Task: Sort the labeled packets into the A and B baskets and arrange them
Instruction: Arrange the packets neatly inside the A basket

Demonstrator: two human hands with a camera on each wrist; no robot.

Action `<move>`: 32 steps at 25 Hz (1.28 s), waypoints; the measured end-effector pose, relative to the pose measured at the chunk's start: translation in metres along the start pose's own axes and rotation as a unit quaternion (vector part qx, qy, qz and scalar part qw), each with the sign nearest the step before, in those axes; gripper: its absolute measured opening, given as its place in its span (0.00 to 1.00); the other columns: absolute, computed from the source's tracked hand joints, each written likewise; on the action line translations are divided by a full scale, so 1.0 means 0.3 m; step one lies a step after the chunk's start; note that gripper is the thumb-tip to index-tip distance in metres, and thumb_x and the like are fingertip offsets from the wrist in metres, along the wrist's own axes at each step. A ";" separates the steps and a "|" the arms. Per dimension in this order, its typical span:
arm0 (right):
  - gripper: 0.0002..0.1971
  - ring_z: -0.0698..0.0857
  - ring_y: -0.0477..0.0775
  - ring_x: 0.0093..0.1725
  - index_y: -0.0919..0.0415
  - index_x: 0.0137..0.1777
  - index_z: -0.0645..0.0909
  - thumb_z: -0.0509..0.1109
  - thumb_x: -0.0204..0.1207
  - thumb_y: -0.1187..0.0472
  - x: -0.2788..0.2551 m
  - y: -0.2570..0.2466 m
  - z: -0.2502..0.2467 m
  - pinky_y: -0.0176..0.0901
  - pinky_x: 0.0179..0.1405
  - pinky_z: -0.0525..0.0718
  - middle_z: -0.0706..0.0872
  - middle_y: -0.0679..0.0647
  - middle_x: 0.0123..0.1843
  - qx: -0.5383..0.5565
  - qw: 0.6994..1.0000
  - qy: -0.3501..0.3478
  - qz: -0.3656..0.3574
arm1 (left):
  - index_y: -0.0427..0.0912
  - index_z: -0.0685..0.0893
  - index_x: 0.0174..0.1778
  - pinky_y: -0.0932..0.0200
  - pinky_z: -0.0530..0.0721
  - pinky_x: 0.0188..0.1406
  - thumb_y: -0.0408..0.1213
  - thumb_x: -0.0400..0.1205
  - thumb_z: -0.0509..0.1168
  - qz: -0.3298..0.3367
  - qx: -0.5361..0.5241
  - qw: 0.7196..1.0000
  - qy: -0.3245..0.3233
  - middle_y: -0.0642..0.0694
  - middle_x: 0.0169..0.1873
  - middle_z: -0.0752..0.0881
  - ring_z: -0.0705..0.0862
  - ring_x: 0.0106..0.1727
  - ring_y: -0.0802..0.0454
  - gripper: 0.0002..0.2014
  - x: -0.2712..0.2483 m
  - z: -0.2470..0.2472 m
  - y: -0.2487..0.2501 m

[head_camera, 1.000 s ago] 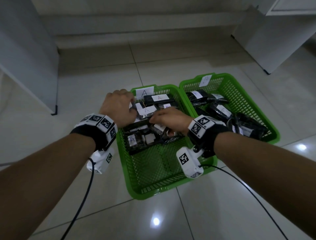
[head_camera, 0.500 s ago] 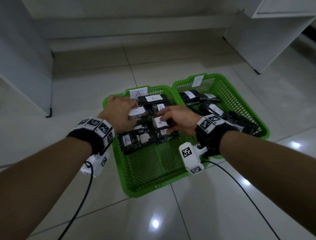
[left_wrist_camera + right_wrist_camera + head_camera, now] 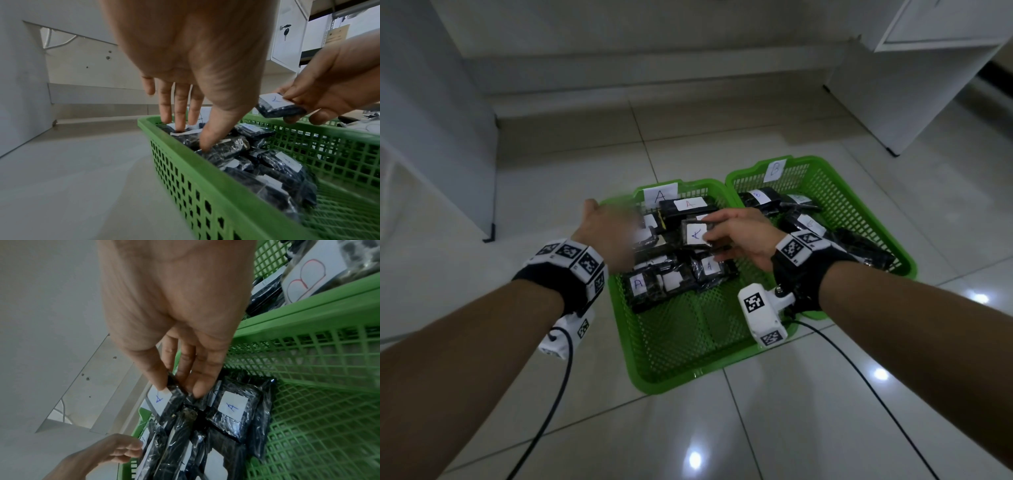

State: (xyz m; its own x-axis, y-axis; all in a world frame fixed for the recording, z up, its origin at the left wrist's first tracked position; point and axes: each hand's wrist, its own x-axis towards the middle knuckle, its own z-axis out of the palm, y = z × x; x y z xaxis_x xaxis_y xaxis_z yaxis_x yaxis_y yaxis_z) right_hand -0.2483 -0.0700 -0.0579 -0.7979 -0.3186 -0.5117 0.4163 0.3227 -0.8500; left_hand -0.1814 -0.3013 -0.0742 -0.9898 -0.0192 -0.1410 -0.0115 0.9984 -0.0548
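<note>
Nearest to the person the A basket [image 3: 688, 359] has its front part bare, only green mesh on the tiled floor [image 3: 585, 428]. I think this space is kept free so the packets can be laid in rows from the back toward the front.

A little farther in lie the A packets [image 3: 643, 284], black and wrapped in shiny film, each with a white paper label facing up. They overlap and tilt, so the arranging does not look finished.

Above them the right hand [image 3: 743, 236] holds one labeled packet [image 3: 697, 234] lifted clear of the pile. The thumb presses on the label side and the fingers curl under the far edge, so the letter A stays readable. Probably it is held this way to check the letter before it is set down in a tidy place.

The left hand [image 3: 185, 68] is over the left side of the same basket, with fingers [image 3: 180, 104] straight and spread. The thumb tip and at least one fingertip touch packets below; it grasps nothing. It seems to steady or push the pile to make a gap. In the head view this hand is blurred.

Farther and to the right stands the B basket [image 3: 866, 192], touching the first one along the rim, with B packets [image 3: 804, 222] lying loosely inside.

Behind are white cabinets [image 3: 914, 78] and the wall.
</note>
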 end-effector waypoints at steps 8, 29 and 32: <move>0.08 0.94 0.59 0.35 0.74 0.49 0.85 0.80 0.73 0.72 0.045 -0.015 0.104 0.47 0.32 0.93 0.93 0.66 0.39 0.032 0.996 0.073 0.044 | 0.44 0.84 0.62 0.51 0.84 0.57 0.40 0.74 0.71 -0.008 -0.107 0.994 0.013 0.43 0.59 0.84 0.83 0.59 0.43 0.19 0.024 0.027 0.008; 0.12 0.91 0.58 0.27 0.64 0.33 0.90 0.79 0.72 0.54 0.079 -0.021 0.174 0.53 0.29 0.92 0.90 0.58 0.28 -0.290 0.937 0.174 -0.093 | 0.45 0.78 0.71 0.46 0.79 0.70 0.45 0.77 0.68 0.013 -0.129 0.992 0.005 0.43 0.69 0.79 0.77 0.70 0.42 0.24 -0.032 0.015 -0.011; 0.15 0.91 0.58 0.32 0.67 0.35 0.90 0.74 0.72 0.54 0.080 -0.075 0.162 0.48 0.34 0.92 0.91 0.59 0.31 -0.388 0.898 0.178 -0.110 | 0.47 0.81 0.66 0.45 0.81 0.65 0.49 0.78 0.64 0.028 -0.124 0.992 0.018 0.44 0.65 0.81 0.79 0.66 0.42 0.21 -0.040 -0.004 -0.059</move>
State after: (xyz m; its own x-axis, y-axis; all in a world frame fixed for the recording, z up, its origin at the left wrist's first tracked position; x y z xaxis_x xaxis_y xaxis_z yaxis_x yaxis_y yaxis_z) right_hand -0.2555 -0.1282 -0.0571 -0.9698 -0.1900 -0.1531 -0.0865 0.8544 -0.5124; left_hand -0.1695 -0.3186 -0.0704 -0.9943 0.0345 -0.1010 0.0139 0.9801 0.1979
